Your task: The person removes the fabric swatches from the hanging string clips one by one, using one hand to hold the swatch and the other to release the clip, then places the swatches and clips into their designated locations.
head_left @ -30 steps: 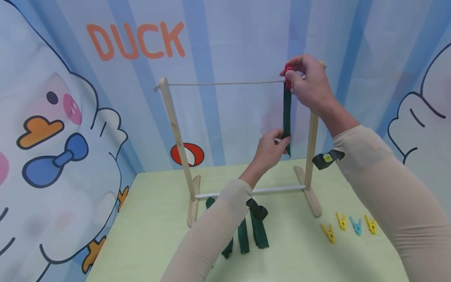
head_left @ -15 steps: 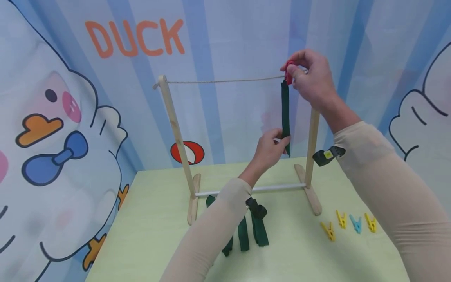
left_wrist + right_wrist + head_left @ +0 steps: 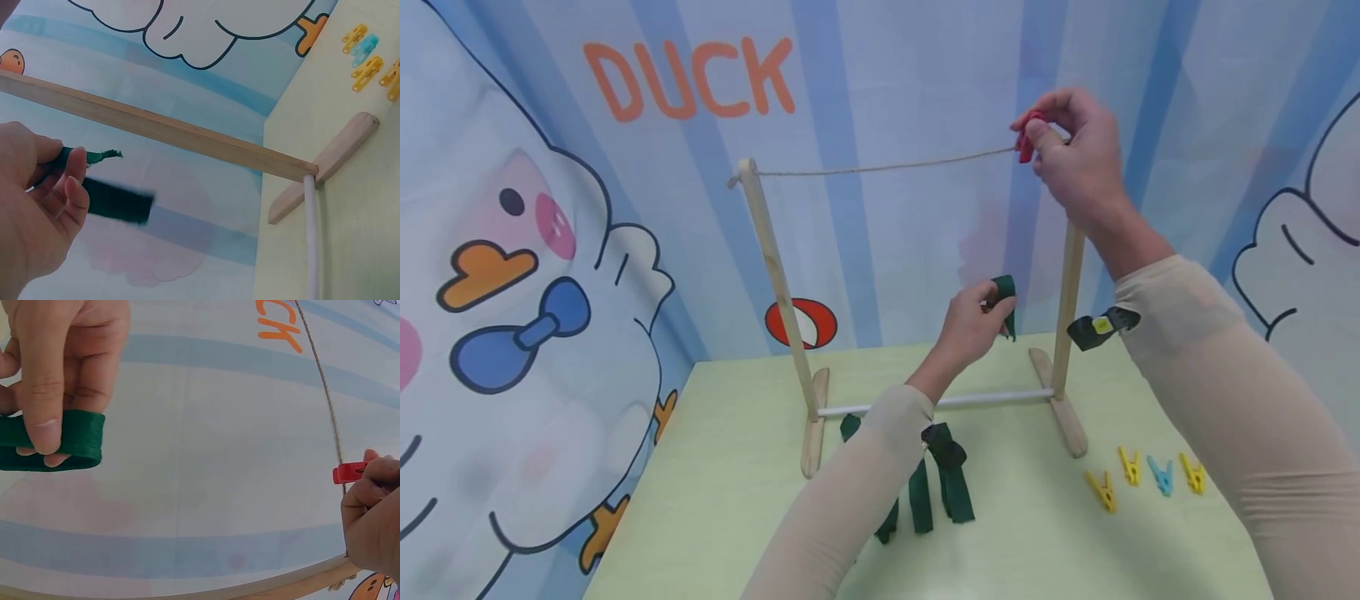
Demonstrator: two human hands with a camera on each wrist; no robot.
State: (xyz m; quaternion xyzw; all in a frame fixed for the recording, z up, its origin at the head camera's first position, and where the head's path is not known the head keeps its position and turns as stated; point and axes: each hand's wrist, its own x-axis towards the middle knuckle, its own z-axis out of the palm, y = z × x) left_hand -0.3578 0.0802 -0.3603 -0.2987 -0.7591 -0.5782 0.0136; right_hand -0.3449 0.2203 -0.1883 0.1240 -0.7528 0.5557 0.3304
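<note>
We pinch the red peg (image 3: 1026,143) at the string (image 3: 887,167) with our right hand (image 3: 1078,167), our left hand (image 3: 973,321) grips the freed green strip (image 3: 1004,293), so laying it on the table (image 3: 737,467) seems next.

Rack (image 3: 775,275) at bench (image 3: 730,433) centre, string (image 3: 880,167) across its top. Right grip (image 3: 1075,158) with peg (image 3: 1026,142) at string's 3 o'clock end; left grip (image 3: 973,321) with strip (image 3: 1006,296) below it. Strips (image 3: 936,492) at rack's 6 o'clock, pegs (image 3: 1146,479) at 4 o'clock.

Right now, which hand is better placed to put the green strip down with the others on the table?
Probably the left hand: it already holds the green strip, low over the table, close above the other strips. The right hand is up at the string, pinching the red peg.
</note>
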